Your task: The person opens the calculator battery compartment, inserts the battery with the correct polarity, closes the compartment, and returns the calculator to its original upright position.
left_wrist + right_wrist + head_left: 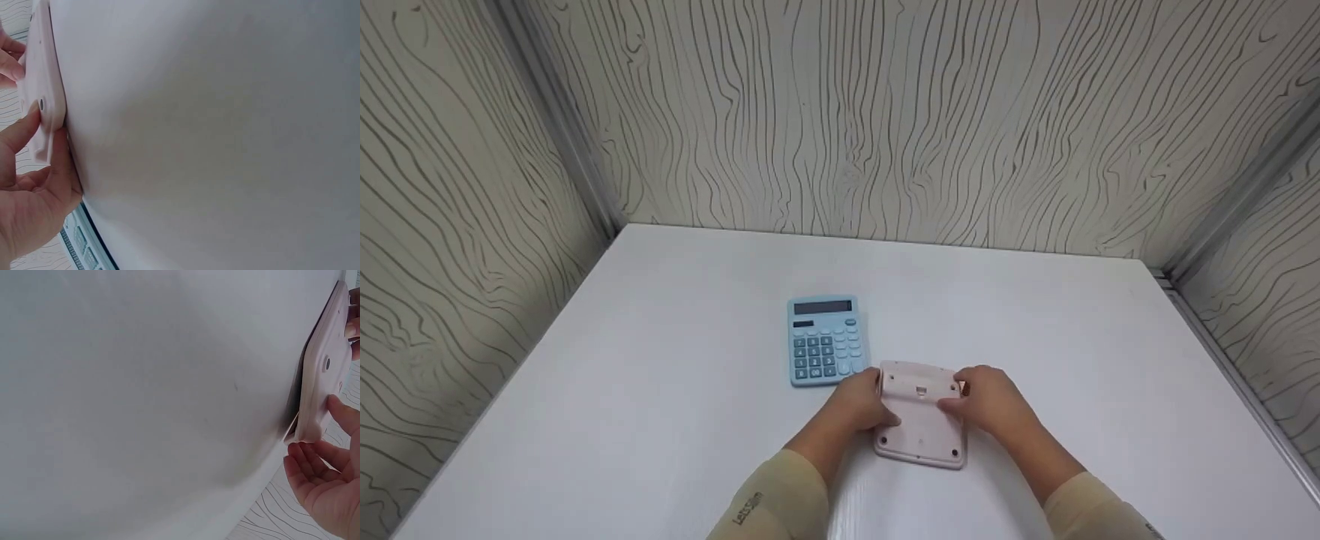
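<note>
A pink calculator lies face down on the white table, its back with corner feet and a small catch turned up. My left hand grips its left side, thumb on the back and fingers at the edge. On the right side, my right hand pinches it, the thumb pressed on the back and the fingers curled by the edge. The right wrist view shows a narrow dark gap between table and pink calculator. A light blue calculator lies face up just beyond my left hand, with its keys and display showing.
The white table reaches back to a wall panel with a wood-grain line pattern. Similar panels stand at the left and right, with grey metal posts in the corners.
</note>
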A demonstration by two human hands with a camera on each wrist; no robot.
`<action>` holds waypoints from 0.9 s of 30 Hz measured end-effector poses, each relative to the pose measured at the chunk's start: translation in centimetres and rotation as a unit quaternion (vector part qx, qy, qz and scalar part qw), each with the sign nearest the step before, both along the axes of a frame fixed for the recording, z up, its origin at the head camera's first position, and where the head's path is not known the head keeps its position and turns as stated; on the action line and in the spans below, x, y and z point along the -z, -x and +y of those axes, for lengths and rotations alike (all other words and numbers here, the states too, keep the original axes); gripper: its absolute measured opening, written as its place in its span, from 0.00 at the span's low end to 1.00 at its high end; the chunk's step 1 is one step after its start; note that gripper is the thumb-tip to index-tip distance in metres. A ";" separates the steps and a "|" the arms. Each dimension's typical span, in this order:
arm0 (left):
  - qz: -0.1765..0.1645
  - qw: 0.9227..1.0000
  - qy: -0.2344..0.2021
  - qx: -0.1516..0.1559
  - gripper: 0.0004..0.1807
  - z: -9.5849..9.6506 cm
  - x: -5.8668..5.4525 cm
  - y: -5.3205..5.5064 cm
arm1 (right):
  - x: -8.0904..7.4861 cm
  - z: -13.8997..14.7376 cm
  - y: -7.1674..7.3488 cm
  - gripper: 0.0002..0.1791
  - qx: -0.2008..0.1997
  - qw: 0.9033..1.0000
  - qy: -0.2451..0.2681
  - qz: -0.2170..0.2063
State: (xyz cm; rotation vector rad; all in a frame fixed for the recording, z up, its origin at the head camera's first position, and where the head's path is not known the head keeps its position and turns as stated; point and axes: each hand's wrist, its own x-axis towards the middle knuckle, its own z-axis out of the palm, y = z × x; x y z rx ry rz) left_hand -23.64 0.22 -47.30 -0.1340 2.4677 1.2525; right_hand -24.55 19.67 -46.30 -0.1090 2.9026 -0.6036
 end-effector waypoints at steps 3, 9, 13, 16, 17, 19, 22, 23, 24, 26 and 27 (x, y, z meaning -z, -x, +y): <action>-0.003 1.000 -0.001 -0.001 0.38 0.0 0.0 0.1 | 0.2 0.2 0.0 0.33 0.030 0.999 0.025 -0.023; -0.006 1.000 -0.001 -0.004 0.38 0.1 0.0 0.1 | 1.1 0.6 0.0 0.31 0.077 0.992 0.086 -0.056; -0.005 1.000 -0.005 -0.002 0.38 0.0 -0.2 0.1 | 1.6 0.9 0.0 0.30 0.096 0.983 0.137 -0.073; -0.009 1.000 -0.008 -0.002 0.38 0.0 -0.2 0.2 | 1.8 0.9 0.1 0.30 0.101 0.979 0.157 -0.078; -0.011 1.000 -0.008 -0.001 0.38 -0.1 -0.2 0.2 | 1.8 0.9 0.1 0.30 0.099 0.979 0.158 -0.079; -0.014 1.000 -0.008 0.001 0.38 -0.1 -0.2 0.3 | 1.8 1.0 0.1 0.30 0.099 0.979 0.160 -0.080; -0.008 1.000 0.003 0.011 0.37 -0.1 -0.2 0.4 | 1.6 0.9 0.1 0.30 0.099 0.979 0.159 -0.083; -0.007 1.000 0.008 0.013 0.37 -0.1 -0.2 0.4 | 1.5 0.9 0.1 0.31 0.098 0.979 0.158 -0.084; -0.005 1.000 0.011 0.015 0.37 -0.1 -0.2 0.4 | 1.4 0.9 0.1 0.31 0.097 0.979 0.157 -0.084; -0.003 1.000 0.016 0.018 0.36 -0.1 -0.2 0.4 | 1.1 0.8 0.1 0.32 0.095 0.981 0.150 -0.082; -0.005 1.000 0.015 0.017 0.36 -0.2 -0.3 0.4 | 1.0 0.8 0.2 0.32 0.094 0.981 0.147 -0.080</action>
